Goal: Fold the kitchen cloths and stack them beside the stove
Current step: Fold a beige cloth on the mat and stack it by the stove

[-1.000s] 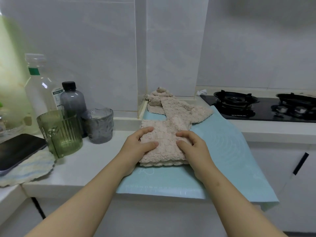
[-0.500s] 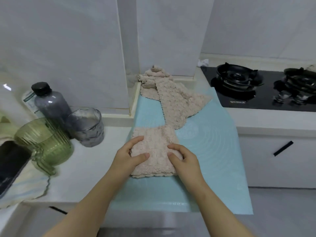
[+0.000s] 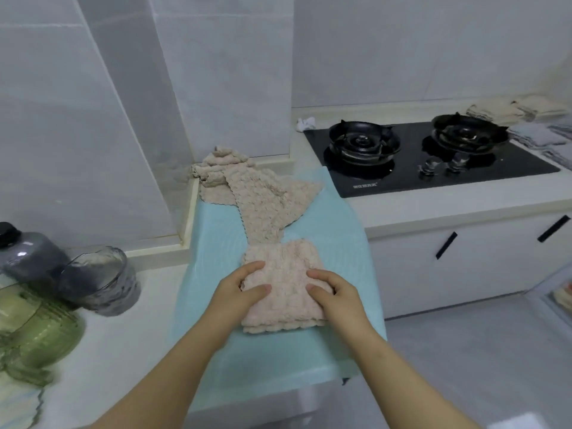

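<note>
Two hands on one cloth here: the left hand (image 3: 240,287) and right hand (image 3: 335,292) sit just below frame centre, each clamping a side of the folded cloth (image 3: 283,283), thumbs on top and fingers curled at the edges. Looks like a pinch-and-press on both sides, not flat palms.

That pink bundle lies on the blue mat (image 3: 216,243), several layers showing along its near edge. My take: it's folded and ready to lift. For a clean carry, keep both sides squeezed evenly so the layers don't slide apart, and lift straight up.

Just above it, touching its far edge, is the unfolded cloth (image 3: 263,199), trailing toward the wall corner, so watch it doesn't drag along.

The stove (image 3: 433,156) is at upper right, and past it at the far right edge sits what looks like the stack of folded cloths (image 3: 507,109).
</note>
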Demonstrator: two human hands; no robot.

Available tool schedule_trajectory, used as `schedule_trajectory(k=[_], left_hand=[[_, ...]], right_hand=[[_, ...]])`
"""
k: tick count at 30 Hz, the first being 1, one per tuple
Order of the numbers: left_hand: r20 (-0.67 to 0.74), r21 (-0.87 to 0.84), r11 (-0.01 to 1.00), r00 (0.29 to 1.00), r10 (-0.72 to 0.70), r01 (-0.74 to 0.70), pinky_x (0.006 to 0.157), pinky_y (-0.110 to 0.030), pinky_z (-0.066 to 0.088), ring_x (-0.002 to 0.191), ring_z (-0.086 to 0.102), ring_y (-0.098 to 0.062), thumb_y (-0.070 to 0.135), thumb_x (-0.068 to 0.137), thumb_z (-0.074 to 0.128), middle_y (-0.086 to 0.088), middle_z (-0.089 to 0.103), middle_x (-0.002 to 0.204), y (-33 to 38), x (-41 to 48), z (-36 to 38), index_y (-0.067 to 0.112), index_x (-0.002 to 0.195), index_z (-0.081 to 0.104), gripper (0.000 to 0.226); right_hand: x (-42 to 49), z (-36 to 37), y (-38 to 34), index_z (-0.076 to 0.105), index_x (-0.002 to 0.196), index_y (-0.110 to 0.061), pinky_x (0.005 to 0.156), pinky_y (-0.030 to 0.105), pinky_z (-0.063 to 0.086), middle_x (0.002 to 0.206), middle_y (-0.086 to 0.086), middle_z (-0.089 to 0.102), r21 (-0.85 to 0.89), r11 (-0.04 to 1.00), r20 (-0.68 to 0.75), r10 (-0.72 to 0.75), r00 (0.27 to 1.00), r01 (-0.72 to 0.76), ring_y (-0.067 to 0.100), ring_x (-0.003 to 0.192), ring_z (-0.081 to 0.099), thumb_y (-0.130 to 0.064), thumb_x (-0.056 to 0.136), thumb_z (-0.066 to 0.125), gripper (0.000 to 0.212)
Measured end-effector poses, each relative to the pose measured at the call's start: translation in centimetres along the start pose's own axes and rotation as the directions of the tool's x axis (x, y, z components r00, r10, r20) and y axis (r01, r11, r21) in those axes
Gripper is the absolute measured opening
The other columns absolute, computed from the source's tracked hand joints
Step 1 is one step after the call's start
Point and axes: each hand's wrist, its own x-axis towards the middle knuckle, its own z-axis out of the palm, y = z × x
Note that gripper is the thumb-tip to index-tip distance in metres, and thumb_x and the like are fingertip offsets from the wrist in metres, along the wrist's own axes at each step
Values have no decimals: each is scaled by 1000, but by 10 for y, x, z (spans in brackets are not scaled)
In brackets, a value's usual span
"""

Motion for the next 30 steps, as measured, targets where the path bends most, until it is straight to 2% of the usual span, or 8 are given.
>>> schedule_trajectory(k=[4,6,8,11,15,19,25,30], left_hand=[[126,21,1000,992,18,-21,102,-34,44,119,50,-15,19,77,74,4,52,130,21,18,76,39,109,59,40],[180,22,999,983,26,-31,105,-35,41,123,47,-16,15,80,72,5,50,132,29,27,123,42,107,56,42],[215,12,999,976,45,-49,102,-28,43,122,47,-15,11,82,69,3,49,132,40,37,177,38,110,54,42],[255,-18,999,966,53,-50,78,-10,47,105,53,-8,7,83,67,1,52,125,63,50,265,32,115,52,43],[283,-74,997,958,53,-34,86,-21,48,101,56,-11,5,84,65,-1,54,122,95,67,378,34,108,55,39],[304,-58,998,952,26,-9,92,-26,47,111,54,-18,7,85,64,-1,51,126,119,89,465,31,114,54,39],[305,-42,999,952,40,-28,67,-16,41,88,50,3,12,88,60,11,51,106,149,142,576,31,115,55,34],[337,-50,998,940,45,-30,75,-19,43,94,49,3,16,88,59,13,49,115,172,218,662,31,117,57,32]], right_hand=[[4,-78,-15,66,99,-21,62,8,47,104,-8,62,99,995,-114,39,993,-28,5,88,60,-7,88,59,20],[8,-125,-21,66,99,-21,56,10,46,103,-4,65,130,990,-147,67,987,-48,8,83,61,-8,88,59,19],[13,-177,-25,66,99,-21,62,15,47,105,-3,65,141,989,-181,78,980,-53,10,87,61,-9,88,59,18],[23,-261,-31,66,97,-25,77,28,47,107,-1,66,156,984,-226,118,967,-84,16,93,62,-11,87,60,18],[37,-367,-45,64,99,-24,69,29,46,94,1,69,186,978,-264,143,954,-95,16,77,63,-12,88,59,18],[59,-455,-53,64,100,-24,65,27,48,95,0,68,199,976,-293,149,944,-92,14,79,63,-12,88,58,17],[113,-556,-61,65,97,-25,71,29,48,100,2,67,212,975,-361,142,922,-67,17,85,63,-14,88,59,16],[180,-639,-76,64,101,-22,60,23,47,102,1,65,182,983,-412,98,906,-24,13,82,62,-12,89,58,16]])
